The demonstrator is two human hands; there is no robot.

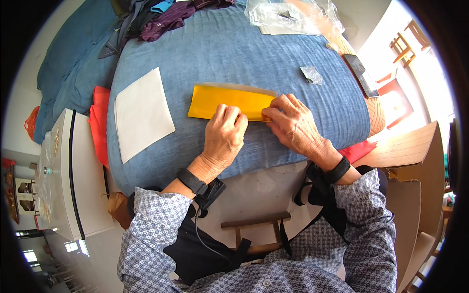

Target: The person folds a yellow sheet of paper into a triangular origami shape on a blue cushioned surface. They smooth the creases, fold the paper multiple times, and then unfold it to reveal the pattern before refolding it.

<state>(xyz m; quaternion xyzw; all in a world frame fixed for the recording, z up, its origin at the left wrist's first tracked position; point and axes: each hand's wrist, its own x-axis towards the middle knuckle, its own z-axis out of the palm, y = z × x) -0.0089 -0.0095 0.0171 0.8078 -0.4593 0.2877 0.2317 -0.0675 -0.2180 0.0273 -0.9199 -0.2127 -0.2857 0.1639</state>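
A yellow sheet [223, 99] lies folded into a long strip on the blue cloth [205, 154]. Along its far side a pale edge strip [242, 88] shows. My left hand [226, 133] pinches the near edge of the strip around its middle, the fingers curled down over it. At the right end, my right hand [293, 122] grips the near corner between thumb and fingers; the fingertips partly hide that corner. To the left of the strip lie white sheets of paper [144, 115], stacked slightly askew. A small crumpled silvery scrap [311, 75] rests beyond my right hand.
Clear plastic wrapping [293, 18] covers more pale sheets [285, 30] at the far right. A smartphone [361, 75] lies along the right edge. Dark clothes [168, 22] are heaped at the far left. A white cabinet [93, 183] stands left; an open cardboard box [414, 197] stands right.
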